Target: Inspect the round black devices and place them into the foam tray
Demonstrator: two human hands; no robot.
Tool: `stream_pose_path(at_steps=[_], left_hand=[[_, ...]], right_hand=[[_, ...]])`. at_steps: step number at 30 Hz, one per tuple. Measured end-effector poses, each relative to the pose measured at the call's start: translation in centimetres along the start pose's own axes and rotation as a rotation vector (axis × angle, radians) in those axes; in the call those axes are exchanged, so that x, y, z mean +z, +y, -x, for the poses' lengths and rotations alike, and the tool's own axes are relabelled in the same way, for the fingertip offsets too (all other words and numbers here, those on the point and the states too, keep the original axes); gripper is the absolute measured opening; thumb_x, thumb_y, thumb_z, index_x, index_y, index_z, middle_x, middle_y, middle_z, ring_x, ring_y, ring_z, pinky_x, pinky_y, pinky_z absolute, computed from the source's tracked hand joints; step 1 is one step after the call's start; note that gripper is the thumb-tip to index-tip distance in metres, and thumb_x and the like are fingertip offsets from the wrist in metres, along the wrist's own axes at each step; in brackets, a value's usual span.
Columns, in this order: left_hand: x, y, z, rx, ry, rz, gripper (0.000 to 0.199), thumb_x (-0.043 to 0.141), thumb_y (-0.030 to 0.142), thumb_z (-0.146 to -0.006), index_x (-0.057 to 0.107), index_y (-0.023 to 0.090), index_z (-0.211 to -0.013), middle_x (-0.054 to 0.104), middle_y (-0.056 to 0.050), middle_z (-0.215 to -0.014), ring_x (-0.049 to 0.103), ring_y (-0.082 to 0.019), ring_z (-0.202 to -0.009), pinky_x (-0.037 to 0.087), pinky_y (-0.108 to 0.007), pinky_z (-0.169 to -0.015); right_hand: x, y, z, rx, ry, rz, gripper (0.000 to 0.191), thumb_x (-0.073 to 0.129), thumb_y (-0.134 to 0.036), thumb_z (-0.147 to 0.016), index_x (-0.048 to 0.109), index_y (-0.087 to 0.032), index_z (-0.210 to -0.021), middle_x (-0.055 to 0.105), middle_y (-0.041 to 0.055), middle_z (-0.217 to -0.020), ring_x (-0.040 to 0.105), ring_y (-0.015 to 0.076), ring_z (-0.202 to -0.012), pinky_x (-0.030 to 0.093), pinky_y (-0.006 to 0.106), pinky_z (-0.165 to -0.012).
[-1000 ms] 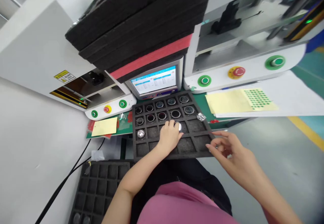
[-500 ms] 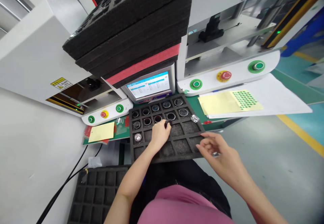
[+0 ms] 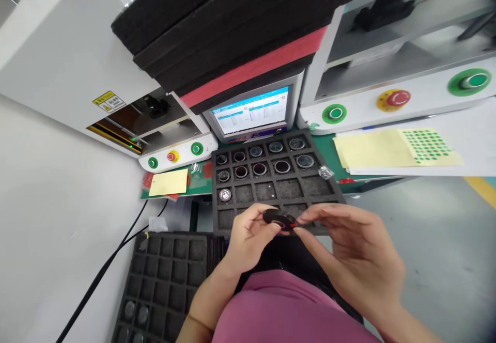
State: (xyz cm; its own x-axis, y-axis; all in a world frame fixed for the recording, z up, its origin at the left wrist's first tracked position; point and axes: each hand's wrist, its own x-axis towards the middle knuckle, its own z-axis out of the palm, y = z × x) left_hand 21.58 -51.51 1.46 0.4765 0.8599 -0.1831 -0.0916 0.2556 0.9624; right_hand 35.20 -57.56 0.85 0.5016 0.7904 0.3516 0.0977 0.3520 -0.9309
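My left hand (image 3: 251, 234) is closed on a black round part (image 3: 276, 219) with a ring-like face, tilted in front of my body. At the right edge of that part shows a small red tab (image 3: 293, 224). My right hand (image 3: 356, 250) pinches at this red tab with thumb and forefinger, its other fingers curled behind. Just beyond both hands lies a black foam tray (image 3: 250, 195) with square pockets. Round dark parts with shiny rims, such as this one (image 3: 282, 167), fill its two far rows. One part with a white-marked face (image 3: 225, 195) sits in the third row at the left.
Behind the tray stands a screen (image 3: 251, 115), with stacked black foam trays (image 3: 232, 38) above it. Machines with green buttons (image 3: 334, 113) and red stop buttons (image 3: 399, 97) flank it. Yellow sheets (image 3: 362, 146) lie at the right. Another foam tray (image 3: 163, 270) is lower left.
My left hand has brought the black part from over the tray towards my body. My right hand has moved from the tray's right edge to the part. The view has shifted closer.
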Motion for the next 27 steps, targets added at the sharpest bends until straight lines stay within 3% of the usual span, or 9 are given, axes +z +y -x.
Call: stream_pose_path(at_steps=[4, 13, 23, 27], left_hand=[[-0.7, 0.5, 1.0, 0.126, -0.059, -0.133, 0.012, 0.067, 0.026, -0.088, 0.068, 0.018, -0.096, 0.075, -0.004, -0.089, 0.070, -0.013, -0.080, 0.056, -0.022, -0.076], [-1.9, 1.5, 1.9, 0.318, -0.126, -0.513, 0.018, 0.058, 0.023, -0.093, 0.069, 0.021, -0.108, 0.075, -0.005, -0.103, 0.069, -0.015, -0.093, 0.053, -0.024, -0.083], [-2.0, 1.7, 2.3, 0.328, -0.136, -0.513, 0.019, 0.058, 0.024, -0.093, 0.069, 0.020, -0.108, 0.076, -0.005, -0.101, 0.070, -0.016, -0.088, 0.053, -0.025, -0.079], [-2.2, 1.5, 2.3, 0.321, -0.118, -0.397, 0.017, 0.061, 0.023, -0.091, 0.069, 0.019, -0.105, 0.075, -0.006, -0.100, 0.069, -0.016, -0.088, 0.053, -0.025, -0.079]], right_hand=[[0.2, -0.4, 0.5, 0.005, -0.026, -0.014, 0.041, 0.069, -0.005, -0.079, 0.057, -0.027, -0.111, 0.063, 0.0007, -0.091, 0.067, 0.0146, -0.080, 0.062, 0.028, -0.075], [0.4, -0.9, 0.9, -0.059, -0.060, -0.037, 0.052, 0.066, 0.004, -0.077, 0.054, -0.029, -0.116, 0.063, 0.0007, -0.091, 0.065, 0.0149, -0.084, 0.060, 0.029, -0.073], [0.0, -1.4, -0.1, -0.086, -0.227, -0.112, 0.055, 0.060, 0.008, -0.078, 0.055, -0.029, -0.119, 0.062, 0.0012, -0.092, 0.063, 0.0135, -0.078, 0.058, 0.025, -0.065], [-0.2, -0.9, 0.1, -0.118, -0.280, -0.165, 0.058, 0.058, 0.010, -0.078, 0.056, -0.028, -0.121, 0.061, 0.0010, -0.091, 0.063, 0.0122, -0.077, 0.057, 0.023, -0.066]])
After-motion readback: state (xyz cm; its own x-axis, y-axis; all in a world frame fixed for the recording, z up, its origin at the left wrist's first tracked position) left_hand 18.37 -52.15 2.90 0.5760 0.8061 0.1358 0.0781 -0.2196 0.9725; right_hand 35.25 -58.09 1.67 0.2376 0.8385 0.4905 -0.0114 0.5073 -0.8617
